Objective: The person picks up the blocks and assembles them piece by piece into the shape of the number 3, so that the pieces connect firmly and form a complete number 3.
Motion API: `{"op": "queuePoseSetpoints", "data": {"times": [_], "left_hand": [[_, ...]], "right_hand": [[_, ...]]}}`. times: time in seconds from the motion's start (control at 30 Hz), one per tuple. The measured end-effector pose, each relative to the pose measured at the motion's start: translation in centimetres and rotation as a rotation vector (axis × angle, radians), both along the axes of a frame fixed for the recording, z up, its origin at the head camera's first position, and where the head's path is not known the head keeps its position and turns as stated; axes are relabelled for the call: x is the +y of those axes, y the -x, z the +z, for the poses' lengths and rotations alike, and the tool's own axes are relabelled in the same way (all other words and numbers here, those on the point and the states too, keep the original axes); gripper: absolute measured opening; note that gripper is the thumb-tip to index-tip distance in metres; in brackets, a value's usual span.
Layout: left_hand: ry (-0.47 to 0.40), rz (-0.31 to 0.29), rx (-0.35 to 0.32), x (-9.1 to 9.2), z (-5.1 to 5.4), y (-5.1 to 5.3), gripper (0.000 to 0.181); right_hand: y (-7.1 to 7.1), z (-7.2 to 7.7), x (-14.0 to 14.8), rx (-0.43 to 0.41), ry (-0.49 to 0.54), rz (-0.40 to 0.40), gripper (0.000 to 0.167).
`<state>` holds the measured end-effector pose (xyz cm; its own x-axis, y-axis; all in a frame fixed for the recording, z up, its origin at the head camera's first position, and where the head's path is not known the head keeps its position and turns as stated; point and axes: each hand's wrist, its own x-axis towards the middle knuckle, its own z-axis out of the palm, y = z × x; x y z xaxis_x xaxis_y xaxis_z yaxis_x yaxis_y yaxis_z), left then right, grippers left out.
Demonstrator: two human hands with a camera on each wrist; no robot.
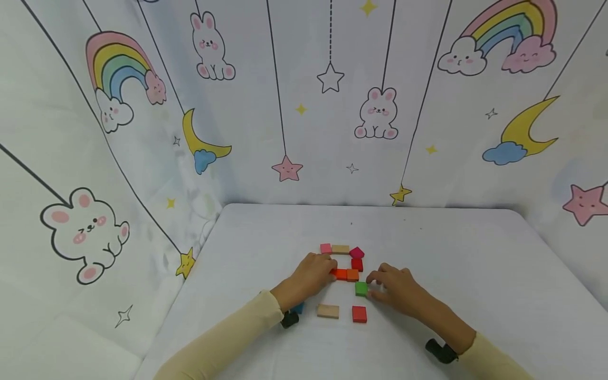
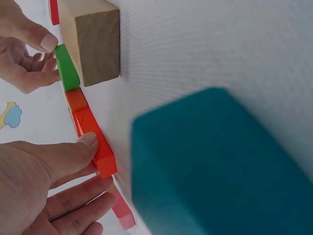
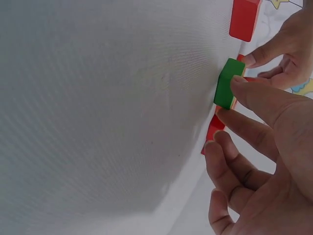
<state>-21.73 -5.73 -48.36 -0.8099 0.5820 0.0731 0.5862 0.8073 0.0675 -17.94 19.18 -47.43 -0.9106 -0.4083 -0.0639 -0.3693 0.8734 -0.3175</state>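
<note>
Between thumb and fingers, my left hand pinches a red-orange block lying on the table. An orange block touches its right end. My right hand has thumb and forefinger on a green block, pinching it just below and right of the orange one. Above them lie a red block, a magenta pentagon block, a plain wooden block and a pink block, which together form a bent line.
Nearer the front lie another plain wooden block and another red block. A teal block sits close under the left wrist, mostly hidden in the head view. White cloth covers the table; a patterned curtain hangs behind.
</note>
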Motion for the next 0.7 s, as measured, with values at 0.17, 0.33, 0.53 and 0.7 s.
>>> {"op": "queuePoseSetpoints", "data": {"times": [0.17,0.33,0.53,0.7], "left_hand": [[-0.008,-0.001,-0.009,-0.02,0.02,0.03,0.023],[-0.006,-0.002,-0.009,0.02,-0.02,0.01,0.024],[-0.007,0.002,-0.003,-0.02,-0.06,0.04,0.024],[-0.015,-0.006,0.003,-0.05,0.01,0.03,0.024]], "right_hand": [[0.30,-0.23,-0.30,0.016,-0.002,0.004,0.033],[0.47,-0.36,-0.34,0.026,-0.002,0.011,0.033],[0.57,-0.24,-0.43,0.026,0.000,0.009,0.032],[0.76,-0.13,-0.47,0.017,-0.002,0.008,0.033]]}}
